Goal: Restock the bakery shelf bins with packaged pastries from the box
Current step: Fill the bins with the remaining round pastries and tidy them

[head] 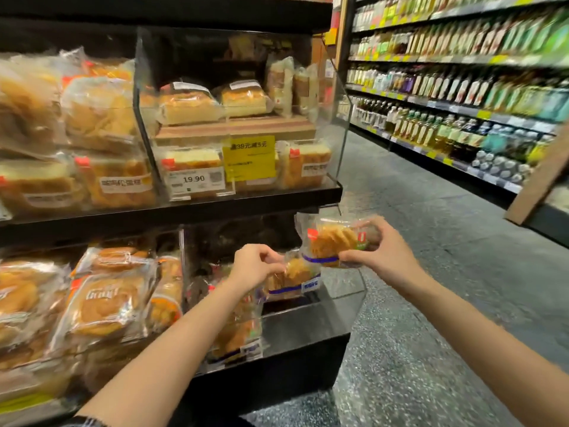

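Note:
My right hand (380, 249) grips a clear-wrapped pastry pack (331, 241) with a blue band and red label, held in the air at the right end of the lower shelf. My left hand (257, 265) pinches the wrapper of a second, similar pastry pack (292, 278) just below and left of the first. Both packs hover over the clear-walled lower right bin (346, 288), which holds a few packs at its front left. No box is in view.
The black bakery shelf (246, 200) carries packed bread in clear bins, with a yellow sign (248, 158) and a 19.90 price tag (197, 180). Full bins lie to the left. An aisle of grey speckled floor (431, 303) runs right, lined by bottle shelves (462, 103).

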`<control>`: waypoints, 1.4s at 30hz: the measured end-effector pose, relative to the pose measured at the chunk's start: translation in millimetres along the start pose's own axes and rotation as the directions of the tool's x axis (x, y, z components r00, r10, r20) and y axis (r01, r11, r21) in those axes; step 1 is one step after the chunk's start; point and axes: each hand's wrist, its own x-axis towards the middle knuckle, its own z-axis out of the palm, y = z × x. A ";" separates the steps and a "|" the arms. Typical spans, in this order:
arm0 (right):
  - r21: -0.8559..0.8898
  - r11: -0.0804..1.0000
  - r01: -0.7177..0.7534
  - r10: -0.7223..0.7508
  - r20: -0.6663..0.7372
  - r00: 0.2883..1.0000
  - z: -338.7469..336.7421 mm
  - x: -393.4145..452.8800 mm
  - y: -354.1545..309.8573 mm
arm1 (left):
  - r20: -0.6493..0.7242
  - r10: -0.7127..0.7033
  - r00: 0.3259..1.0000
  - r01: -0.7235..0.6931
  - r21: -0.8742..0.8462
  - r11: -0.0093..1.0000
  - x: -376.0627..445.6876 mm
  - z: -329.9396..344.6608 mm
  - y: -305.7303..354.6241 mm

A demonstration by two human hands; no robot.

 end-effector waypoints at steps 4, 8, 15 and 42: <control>-0.181 0.983 0.025 -0.021 0.025 0.999 2.3 5.3 3.1 | 0.018 -0.057 0.998 0.054 0.143 0.988 9.3 15.6 -23.5; -0.473 0.878 0.075 -0.051 0.062 0.997 12.2 13.0 2.8 | 0.048 0.021 0.999 -0.037 0.370 0.928 9.6 19.7 -30.6; -0.560 0.820 0.120 0.114 0.364 0.924 30.9 30.7 -8.3 | 0.055 0.050 0.997 -0.071 0.493 0.867 4.3 3.4 -40.1; -0.703 0.709 -0.052 0.526 0.478 0.704 111.8 58.0 41.5 | 0.499 -0.114 0.859 -0.292 0.661 0.691 2.6 6.4 -46.7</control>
